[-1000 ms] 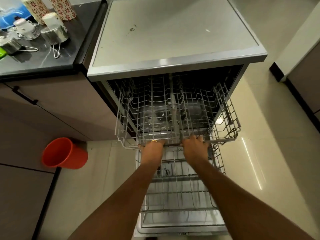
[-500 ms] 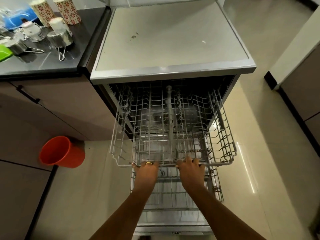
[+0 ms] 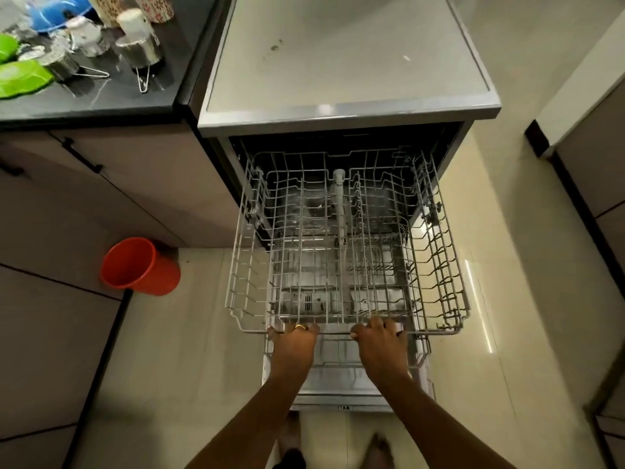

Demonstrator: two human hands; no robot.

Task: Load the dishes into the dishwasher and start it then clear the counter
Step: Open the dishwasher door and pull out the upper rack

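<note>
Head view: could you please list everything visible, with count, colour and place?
dishwasher: one, grey, centre, door open
upper rack: one, pale wire, pulled out
lower rack: one, pale wire, beneath it
counter: one, black, upper left
steel cups: two, silver, on counter
patterned tumblers: two, cream-red, counter's back
bowl: one, blue, counter's back
green dishes: two, green, counter's left
bucket: one, orange, floor, left
left hand: one, gripping upper rack's front rim
right hand: one, gripping same rim

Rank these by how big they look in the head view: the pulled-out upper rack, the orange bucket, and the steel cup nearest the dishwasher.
Largest to smallest:
1. upper rack
2. orange bucket
3. steel cup
The cup sits farther from the camera, so how far it really trails the bucket is unsure.
</note>
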